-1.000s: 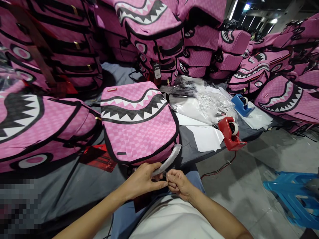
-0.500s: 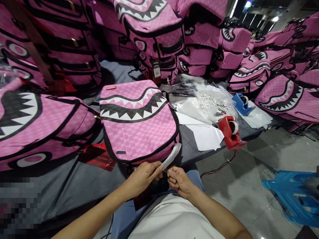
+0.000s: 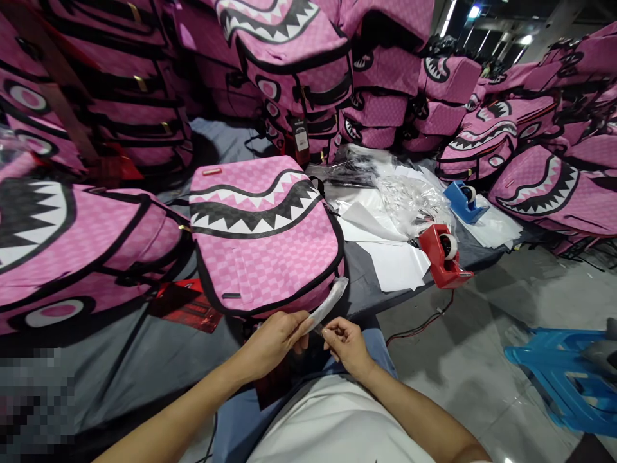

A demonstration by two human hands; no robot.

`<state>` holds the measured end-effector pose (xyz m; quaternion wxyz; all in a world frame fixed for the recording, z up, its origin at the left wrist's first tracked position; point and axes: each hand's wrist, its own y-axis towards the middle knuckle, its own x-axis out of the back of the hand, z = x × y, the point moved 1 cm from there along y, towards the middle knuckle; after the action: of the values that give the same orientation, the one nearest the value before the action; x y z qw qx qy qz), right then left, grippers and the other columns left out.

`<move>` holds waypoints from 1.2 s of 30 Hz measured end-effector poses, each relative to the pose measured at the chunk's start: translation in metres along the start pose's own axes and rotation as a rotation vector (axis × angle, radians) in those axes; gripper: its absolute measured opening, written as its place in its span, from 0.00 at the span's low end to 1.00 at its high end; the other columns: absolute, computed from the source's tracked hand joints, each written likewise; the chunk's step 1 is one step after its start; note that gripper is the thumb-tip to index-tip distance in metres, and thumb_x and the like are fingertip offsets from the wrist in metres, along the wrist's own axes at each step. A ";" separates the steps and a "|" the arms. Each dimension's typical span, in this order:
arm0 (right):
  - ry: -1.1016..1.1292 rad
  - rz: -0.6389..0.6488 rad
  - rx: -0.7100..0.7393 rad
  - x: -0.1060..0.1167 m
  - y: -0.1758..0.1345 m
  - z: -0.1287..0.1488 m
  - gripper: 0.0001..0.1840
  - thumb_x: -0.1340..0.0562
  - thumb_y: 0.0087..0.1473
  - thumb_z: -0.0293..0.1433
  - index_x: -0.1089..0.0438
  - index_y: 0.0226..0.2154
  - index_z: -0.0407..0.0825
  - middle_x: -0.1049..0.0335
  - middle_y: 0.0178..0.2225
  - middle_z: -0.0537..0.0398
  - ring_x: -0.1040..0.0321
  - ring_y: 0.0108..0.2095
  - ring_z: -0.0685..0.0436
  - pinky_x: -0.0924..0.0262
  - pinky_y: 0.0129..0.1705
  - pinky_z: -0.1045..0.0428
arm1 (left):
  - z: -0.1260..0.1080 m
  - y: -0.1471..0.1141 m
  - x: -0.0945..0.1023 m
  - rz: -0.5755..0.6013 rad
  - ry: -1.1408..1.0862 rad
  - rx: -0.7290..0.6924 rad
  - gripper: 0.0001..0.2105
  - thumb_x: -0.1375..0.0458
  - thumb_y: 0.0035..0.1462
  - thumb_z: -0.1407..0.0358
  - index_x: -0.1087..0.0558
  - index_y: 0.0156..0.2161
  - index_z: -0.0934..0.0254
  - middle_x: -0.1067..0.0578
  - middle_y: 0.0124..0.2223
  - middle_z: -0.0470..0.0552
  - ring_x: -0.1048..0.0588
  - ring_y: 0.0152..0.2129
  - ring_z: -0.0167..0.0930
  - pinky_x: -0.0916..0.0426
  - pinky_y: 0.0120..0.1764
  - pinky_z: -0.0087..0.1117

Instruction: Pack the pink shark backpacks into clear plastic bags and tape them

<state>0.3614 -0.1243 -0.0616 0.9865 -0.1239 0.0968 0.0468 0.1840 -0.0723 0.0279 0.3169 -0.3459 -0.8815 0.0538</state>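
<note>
A pink checkered backpack [image 3: 270, 263] with a black-and-white shark-mouth print lies flat at the table's front edge. At its lower right corner my left hand [image 3: 279, 337] grips a strip wrapped in thin white film [image 3: 330, 302], which slants up and to the right along the bag's side. Close beside the strip's lower end, my right hand [image 3: 348, 347] is pinched with thumb and forefinger together. What sits between those fingertips is too small to make out. A dark red tag [image 3: 272, 386] hangs below my left hand.
Right of the backpack lie white paper sheets [image 3: 395, 263] and clear plastic bags [image 3: 409, 199]. A red tape dispenser [image 3: 441, 260] and a blue one [image 3: 465, 202] stand near the edge. Stacked pink backpacks [image 3: 299, 71] line the back. A blue plastic stool [image 3: 554, 366] is on the floor.
My right hand's fingers have loosened from a tighter curl into a fingertip pinch. My left hand keeps its grip on the wrapped strip. The view has shifted slightly.
</note>
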 end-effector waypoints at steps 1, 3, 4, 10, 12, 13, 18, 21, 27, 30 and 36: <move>0.016 0.016 -0.004 -0.001 0.004 -0.003 0.31 0.33 0.45 0.59 0.34 0.30 0.48 0.36 0.18 0.65 0.51 0.13 0.59 0.57 0.14 0.59 | 0.000 0.000 0.000 0.001 -0.010 0.004 0.27 0.60 0.65 0.45 0.32 0.27 0.60 0.25 0.24 0.49 0.24 0.24 0.32 0.33 0.31 0.30; 0.032 0.035 0.001 -0.004 0.010 -0.007 0.31 0.32 0.45 0.58 0.33 0.31 0.48 0.35 0.19 0.65 0.49 0.13 0.58 0.55 0.14 0.59 | 0.000 -0.001 0.000 -0.001 -0.036 0.003 0.26 0.60 0.65 0.45 0.31 0.30 0.61 0.24 0.26 0.49 0.24 0.24 0.33 0.32 0.31 0.31; 0.034 0.034 0.010 -0.005 0.013 -0.009 0.30 0.32 0.45 0.58 0.33 0.32 0.48 0.35 0.20 0.64 0.47 0.14 0.58 0.54 0.15 0.60 | 0.000 -0.002 0.000 -0.002 -0.058 -0.001 0.25 0.59 0.65 0.45 0.30 0.34 0.61 0.24 0.26 0.48 0.23 0.24 0.33 0.32 0.31 0.31; 0.068 -0.004 0.028 -0.019 0.028 -0.006 0.24 0.31 0.46 0.51 0.31 0.32 0.48 0.36 0.20 0.64 0.45 0.15 0.57 0.52 0.14 0.60 | 0.002 0.000 0.000 0.020 -0.179 -0.017 0.21 0.57 0.65 0.44 0.34 0.45 0.59 0.24 0.28 0.45 0.23 0.23 0.31 0.29 0.31 0.30; 0.062 -0.017 0.033 -0.026 0.034 -0.001 0.21 0.31 0.45 0.48 0.31 0.29 0.48 0.37 0.19 0.65 0.47 0.15 0.57 0.52 0.14 0.59 | 0.004 0.001 -0.001 0.037 -0.190 -0.027 0.21 0.56 0.65 0.44 0.34 0.44 0.59 0.23 0.29 0.44 0.23 0.22 0.30 0.29 0.29 0.29; 0.057 -0.025 0.038 -0.030 0.037 0.001 0.21 0.31 0.45 0.47 0.32 0.27 0.47 0.39 0.18 0.65 0.49 0.14 0.57 0.53 0.14 0.59 | 0.005 0.001 -0.001 0.040 -0.197 -0.029 0.21 0.56 0.65 0.44 0.34 0.44 0.59 0.23 0.29 0.44 0.24 0.22 0.30 0.29 0.29 0.29; 0.077 -0.060 0.004 -0.042 0.046 0.007 0.21 0.30 0.41 0.47 0.34 0.22 0.48 0.39 0.15 0.65 0.45 0.12 0.56 0.52 0.13 0.59 | 0.006 0.000 0.000 0.019 -0.210 -0.035 0.21 0.55 0.65 0.44 0.33 0.45 0.59 0.24 0.28 0.44 0.25 0.20 0.28 0.30 0.26 0.27; 0.108 -0.106 -0.064 -0.044 0.046 0.008 0.21 0.28 0.37 0.45 0.34 0.23 0.48 0.36 0.15 0.64 0.43 0.11 0.54 0.50 0.12 0.58 | 0.004 -0.001 0.000 0.001 -0.195 -0.051 0.21 0.57 0.66 0.47 0.32 0.48 0.59 0.23 0.29 0.45 0.25 0.19 0.28 0.30 0.26 0.27; 0.295 0.009 -0.146 -0.029 0.024 0.018 0.20 0.29 0.42 0.43 0.32 0.31 0.47 0.44 0.13 0.72 0.58 0.11 0.60 0.64 0.13 0.61 | 0.004 0.001 -0.002 -0.058 -0.091 -0.054 0.19 0.56 0.66 0.52 0.32 0.51 0.60 0.23 0.27 0.46 0.23 0.22 0.31 0.30 0.28 0.28; 0.582 0.274 -0.268 -0.022 0.010 0.023 0.17 0.31 0.47 0.38 0.32 0.37 0.48 0.46 0.12 0.74 0.65 0.11 0.60 0.68 0.13 0.61 | 0.004 -0.002 -0.002 -0.088 -0.071 -0.054 0.19 0.56 0.66 0.52 0.33 0.54 0.59 0.25 0.25 0.44 0.22 0.22 0.32 0.30 0.28 0.28; 0.988 0.568 -0.382 -0.029 0.016 0.025 0.04 0.37 0.51 0.30 0.33 0.32 0.48 0.48 0.12 0.73 0.70 0.11 0.60 0.72 0.14 0.62 | 0.007 -0.010 -0.004 -0.248 -0.094 -0.114 0.20 0.52 0.67 0.53 0.39 0.59 0.57 0.19 0.38 0.48 0.19 0.29 0.31 0.26 0.34 0.29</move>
<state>0.3360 -0.1041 -0.0362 0.7337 -0.2755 0.5631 0.2621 0.1763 -0.0815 0.0229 0.2595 -0.2487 -0.9330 -0.0197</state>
